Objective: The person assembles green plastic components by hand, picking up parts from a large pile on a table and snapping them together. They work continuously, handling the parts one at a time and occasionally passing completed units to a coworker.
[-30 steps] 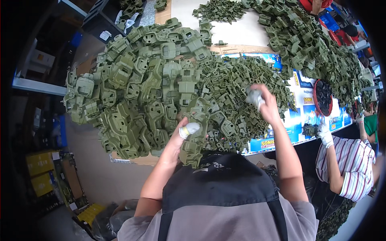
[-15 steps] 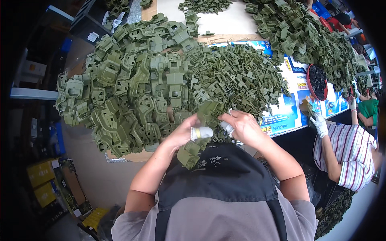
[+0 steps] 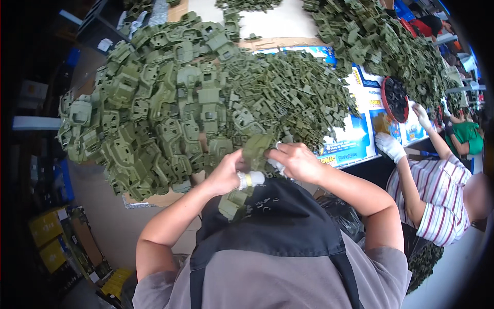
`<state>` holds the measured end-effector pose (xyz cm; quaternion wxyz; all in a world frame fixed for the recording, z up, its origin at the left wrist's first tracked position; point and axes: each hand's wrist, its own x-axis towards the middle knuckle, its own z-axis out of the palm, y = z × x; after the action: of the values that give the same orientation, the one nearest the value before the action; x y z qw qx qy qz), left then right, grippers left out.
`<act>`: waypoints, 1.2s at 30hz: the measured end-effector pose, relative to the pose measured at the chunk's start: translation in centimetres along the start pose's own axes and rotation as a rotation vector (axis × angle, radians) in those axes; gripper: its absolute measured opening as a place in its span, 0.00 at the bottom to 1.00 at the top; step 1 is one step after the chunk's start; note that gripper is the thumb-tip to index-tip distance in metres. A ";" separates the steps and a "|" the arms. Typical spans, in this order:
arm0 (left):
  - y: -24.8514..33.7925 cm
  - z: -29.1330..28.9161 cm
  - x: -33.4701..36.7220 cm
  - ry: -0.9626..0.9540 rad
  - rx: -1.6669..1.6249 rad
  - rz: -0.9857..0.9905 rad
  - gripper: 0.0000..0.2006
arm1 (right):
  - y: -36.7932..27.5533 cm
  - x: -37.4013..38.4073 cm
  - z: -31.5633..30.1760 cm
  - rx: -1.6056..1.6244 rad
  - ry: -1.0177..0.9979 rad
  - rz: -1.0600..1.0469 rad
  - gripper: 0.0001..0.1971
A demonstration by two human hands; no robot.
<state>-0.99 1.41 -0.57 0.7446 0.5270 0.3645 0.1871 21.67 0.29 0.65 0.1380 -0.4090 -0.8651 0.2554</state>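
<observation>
Broadly, reading the clock from the hands with twelve pointing away from the person, a desk stretches out, its pale top bare at twelve. The heap of large green moulded parts spreads at ten. A farther green heap sits between one and two; the heap of small green parts lies at one, nearer. At three, a co-worker in a striped shirt wears white gloves. The red-rimmed tray of black pieces rests at two. Between the hands is the held green part, lifted off the desk, its lower end hanging toward seven before the black apron. The left hand has its grip closed around this part, thumb sheathed in white. The right hand, fingers bent, meets its three o'clock edge; whether that grip pinches anything, I cannot tell.
</observation>
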 end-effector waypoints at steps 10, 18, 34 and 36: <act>-4.9 -3.0 2.0 0.579 -0.482 0.013 0.26 | 12.6 1.0 -0.6 -0.302 0.482 0.551 0.13; -4.7 -0.3 -0.5 0.259 -0.989 -0.042 0.26 | 13.6 1.4 1.9 -0.260 0.476 0.478 0.10; -2.5 3.5 1.6 0.231 -0.761 -0.277 0.14 | -4.4 -1.2 -1.5 0.190 -0.412 -0.030 0.15; -2.7 3.5 1.5 0.228 -0.811 -0.281 0.14 | -4.5 -1.4 -1.1 0.199 -0.398 -0.032 0.15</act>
<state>2.28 -0.89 -2.94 0.8645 0.1135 0.4093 0.2689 20.16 -2.91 4.00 0.0083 -0.3212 -0.8523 0.4127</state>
